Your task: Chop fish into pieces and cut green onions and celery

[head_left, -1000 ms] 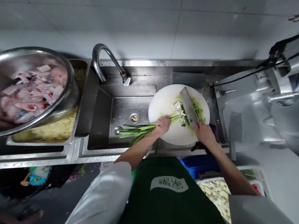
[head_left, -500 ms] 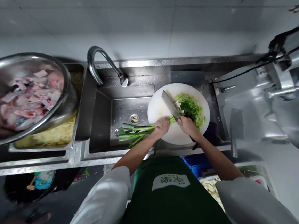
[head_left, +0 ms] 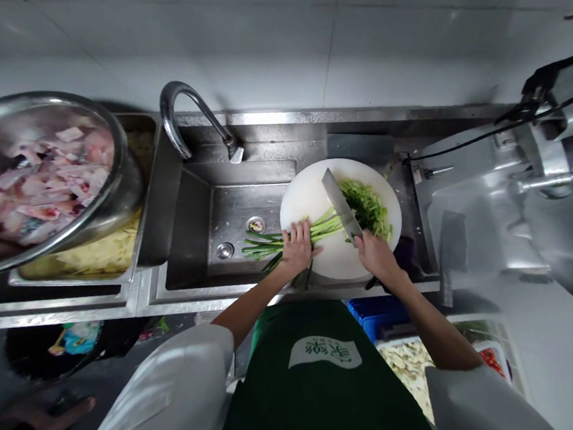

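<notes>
My left hand (head_left: 296, 246) lies across a bunch of scallions (head_left: 326, 223), its fingers stretched out and spread over the stalks. The green ends reach past the board's left edge over the sink. In my right hand (head_left: 374, 253) is a cleaver (head_left: 339, 202), gripped by its handle, blade slanting up and to the left. The blade stands between the stalk ends and a pile of chopped greens (head_left: 372, 204), light slices mixed with darker leaf bits. All of this rests on a round white cutting board (head_left: 316, 179) set over the sink's right part.
A steel sink (head_left: 199, 216) with a curved faucet (head_left: 196, 99) lies left of the board. Farther left, a large bowl of cut fish pieces (head_left: 58, 185) stands over a tray of pale slices (head_left: 102, 251). Another cleaver (head_left: 452, 244) is at the right.
My left hand has opened from a closed grip and shifted slightly left and down, fingers now spread on the scallions. The cleaver and my right hand have moved right, towards the chopped pile.
</notes>
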The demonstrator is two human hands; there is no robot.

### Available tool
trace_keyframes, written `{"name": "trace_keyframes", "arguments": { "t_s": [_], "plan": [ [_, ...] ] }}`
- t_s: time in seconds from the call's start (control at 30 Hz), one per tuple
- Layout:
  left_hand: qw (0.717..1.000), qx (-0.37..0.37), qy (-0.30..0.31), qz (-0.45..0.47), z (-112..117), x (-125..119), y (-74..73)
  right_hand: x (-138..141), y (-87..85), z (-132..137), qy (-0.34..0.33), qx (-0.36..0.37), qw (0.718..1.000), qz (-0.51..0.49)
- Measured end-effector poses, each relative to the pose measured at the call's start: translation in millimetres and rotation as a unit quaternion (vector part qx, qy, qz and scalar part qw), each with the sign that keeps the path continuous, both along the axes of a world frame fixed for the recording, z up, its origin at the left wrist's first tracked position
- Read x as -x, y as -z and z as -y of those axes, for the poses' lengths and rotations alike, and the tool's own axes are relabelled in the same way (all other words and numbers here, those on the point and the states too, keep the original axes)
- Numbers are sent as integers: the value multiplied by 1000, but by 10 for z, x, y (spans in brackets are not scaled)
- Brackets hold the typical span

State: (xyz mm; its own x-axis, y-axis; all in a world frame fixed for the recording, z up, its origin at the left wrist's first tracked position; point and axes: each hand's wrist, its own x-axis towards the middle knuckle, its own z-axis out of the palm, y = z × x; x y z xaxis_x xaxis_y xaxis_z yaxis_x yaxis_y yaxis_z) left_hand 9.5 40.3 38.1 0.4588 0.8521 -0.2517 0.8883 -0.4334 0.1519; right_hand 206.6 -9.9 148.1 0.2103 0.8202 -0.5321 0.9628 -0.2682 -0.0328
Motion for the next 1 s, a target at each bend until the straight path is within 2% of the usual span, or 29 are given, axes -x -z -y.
{"name": "trace_keyframes", "arguments": {
  "t_s": [0.13,0.23,0.33,0.5,0.6,0.7,0.77,0.83,0.93,1.0],
  "plan": [
    [999,23,31,11,78,40,72,155,264,-192,-7,54,998,-21],
    [998,30,43,35,45,-25,114,180,374,-369,1,51,999,-21],
    [998,26,31,47,44,-55,142,114,330,-443,-5,42,999,-15],
    [998,20,14,61,81,-85,165,141,163,-248,-24,38,999,18],
    [997,23,19,64,99,-77,181,343,214,-216,-37,60,997,-6],
    [997,24,30,60,109,-59,194,455,346,-339,-29,42,998,-29],
    [998,23,28,55,84,-91,184,374,394,-419,-28,32,998,-43],
    [998,23,23,53,19,-184,142,201,363,-426,-25,28,998,-43],
    [998,22,20,63,-114,-341,15,-27,196,-303,-6,3,1000,0],
    [998,3,4,63,-164,-346,-75,-63,76,-195,-7,-13,1000,21]
  ]
}}
